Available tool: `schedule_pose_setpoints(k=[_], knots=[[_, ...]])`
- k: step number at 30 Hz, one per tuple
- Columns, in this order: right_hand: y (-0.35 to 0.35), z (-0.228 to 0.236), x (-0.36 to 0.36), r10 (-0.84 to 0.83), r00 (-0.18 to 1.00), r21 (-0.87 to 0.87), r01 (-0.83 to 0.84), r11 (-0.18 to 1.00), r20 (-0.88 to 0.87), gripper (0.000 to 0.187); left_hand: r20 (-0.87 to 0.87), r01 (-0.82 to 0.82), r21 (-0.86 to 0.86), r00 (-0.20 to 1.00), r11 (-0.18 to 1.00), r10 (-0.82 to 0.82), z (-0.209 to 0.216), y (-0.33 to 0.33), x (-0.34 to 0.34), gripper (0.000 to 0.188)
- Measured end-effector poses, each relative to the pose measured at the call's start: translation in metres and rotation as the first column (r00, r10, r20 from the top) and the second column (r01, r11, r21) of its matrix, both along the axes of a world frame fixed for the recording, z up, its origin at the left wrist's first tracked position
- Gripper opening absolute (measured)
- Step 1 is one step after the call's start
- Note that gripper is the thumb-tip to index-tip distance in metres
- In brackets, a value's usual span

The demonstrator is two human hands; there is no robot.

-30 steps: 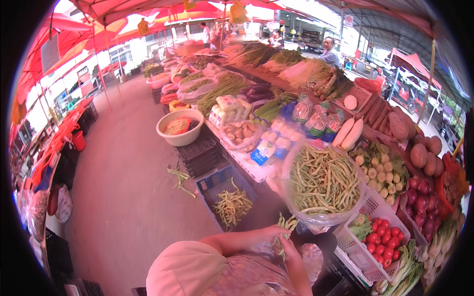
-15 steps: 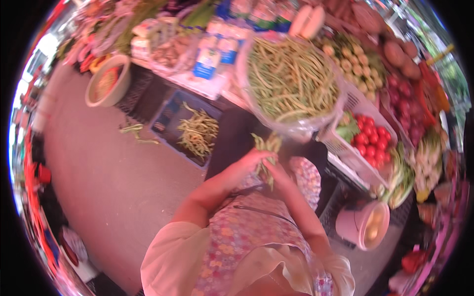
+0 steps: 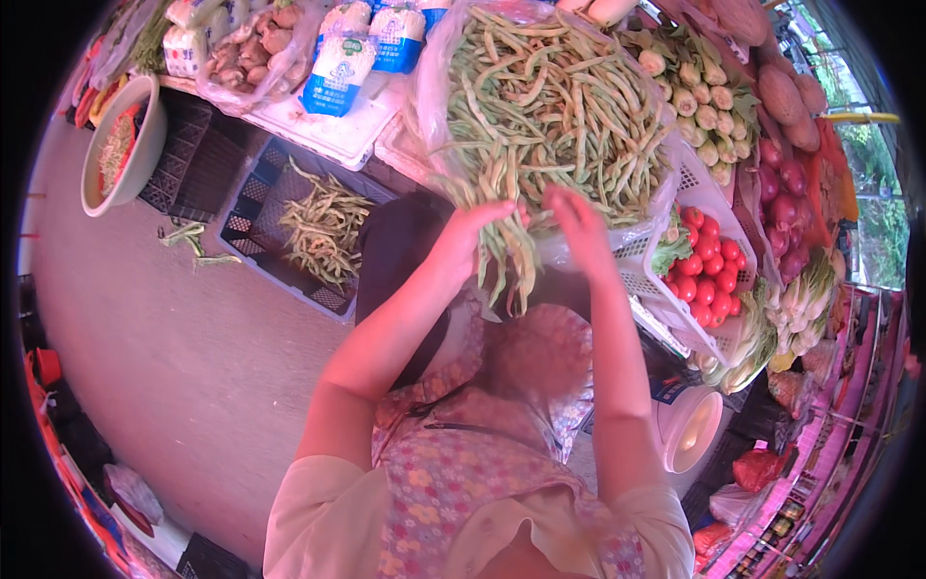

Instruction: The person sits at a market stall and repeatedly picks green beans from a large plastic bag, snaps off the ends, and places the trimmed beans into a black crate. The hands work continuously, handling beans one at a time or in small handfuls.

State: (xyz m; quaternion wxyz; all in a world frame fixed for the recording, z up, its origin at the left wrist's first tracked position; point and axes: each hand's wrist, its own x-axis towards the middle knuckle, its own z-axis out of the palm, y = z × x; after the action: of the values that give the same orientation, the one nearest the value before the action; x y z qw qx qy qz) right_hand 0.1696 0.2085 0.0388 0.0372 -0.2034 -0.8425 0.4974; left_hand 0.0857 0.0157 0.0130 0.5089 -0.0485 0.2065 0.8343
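1. The left hand (image 3: 473,232) is closed around a bunch of green beans (image 3: 509,253), gripping them near their upper ends at the front edge of the big bean pile.
2. The held beans hang with their long axis close to vertical in the picture, tips pointing down toward the person's flowered apron (image 3: 482,463); a few splay slightly to either side.
3. The right hand (image 3: 577,224) is just beside the bunch on its right, fingers held together and extended up toward the pile; whether it touches the beans cannot be told.
4. The bean pile (image 3: 550,106) lies in a clear plastic bag (image 3: 436,87) on the bench (image 3: 318,121), its pods running mostly up and down the picture, with many crossing.
5. A white slatted basket (image 3: 709,318) to the right holds red tomatoes (image 3: 709,265).
6. Left of the hands, a dark crate (image 3: 253,246) on the floor holds loose yellowish beans (image 3: 323,227), lying mostly along one diagonal.
7. A pale bowl (image 3: 135,159) stands at far left, and white-and-blue packets (image 3: 338,63) lie on the bench above the crate.
8. Purple-red onions (image 3: 786,207) and pale leafy vegetables (image 3: 796,299) lie at the right rim.
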Motion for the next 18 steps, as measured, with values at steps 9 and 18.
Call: schedule_pose_setpoints(k=[9, 18], knots=[[0.046, -0.062, -0.177, 0.03, 0.994, 0.657, -0.093, 0.748, 0.106, 0.031, -0.019, -0.072, -0.087, 0.997, 0.994, 0.07, 0.004, 0.026, -0.045, 0.032], [0.063, -0.047, -0.216, 0.072, 0.915, 0.73, -0.363, 0.579, 0.398, 0.035, -0.094, -0.06, -0.129, 0.994, 0.99, 0.048, 0.015, 0.032, -0.047, 0.034]])
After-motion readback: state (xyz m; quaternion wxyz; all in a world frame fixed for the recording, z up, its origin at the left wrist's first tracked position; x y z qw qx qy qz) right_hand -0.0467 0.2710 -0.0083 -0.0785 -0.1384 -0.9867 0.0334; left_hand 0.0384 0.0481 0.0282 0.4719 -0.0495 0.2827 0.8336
